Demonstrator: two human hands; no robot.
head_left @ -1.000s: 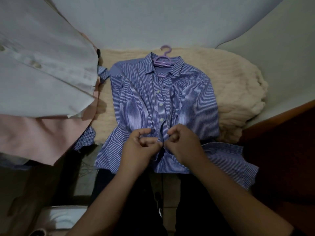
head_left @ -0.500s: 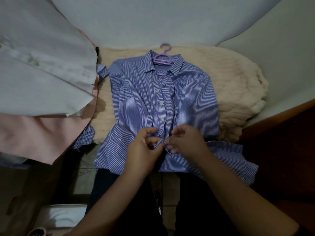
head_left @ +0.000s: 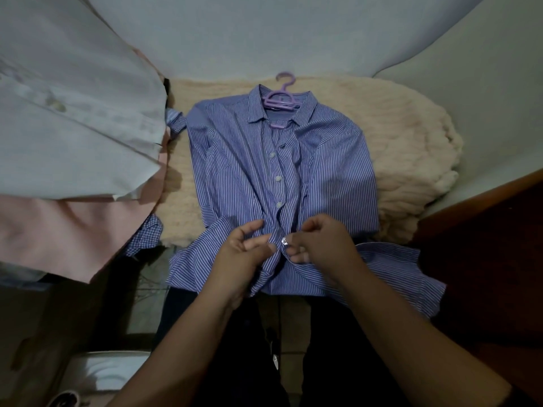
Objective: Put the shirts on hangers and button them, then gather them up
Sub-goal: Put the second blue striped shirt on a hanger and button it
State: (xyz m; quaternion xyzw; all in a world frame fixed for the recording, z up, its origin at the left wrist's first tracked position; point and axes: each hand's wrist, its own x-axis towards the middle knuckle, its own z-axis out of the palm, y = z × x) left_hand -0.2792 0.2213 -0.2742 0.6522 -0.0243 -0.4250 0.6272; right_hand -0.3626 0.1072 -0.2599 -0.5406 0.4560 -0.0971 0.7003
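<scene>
While shirt [head_left: 329, 171] lies flat, both hands' fingers [head_left: 258, 240] pinch placket at button [head_left: 284, 241].

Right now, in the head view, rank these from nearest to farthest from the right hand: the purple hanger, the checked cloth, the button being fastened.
1. The button being fastened, at the right hand fingertips, on the striped shirt placket.
2. The checked cloth, off to the left, past the left hand.
3. The purple hanger, up at the collar.
</scene>
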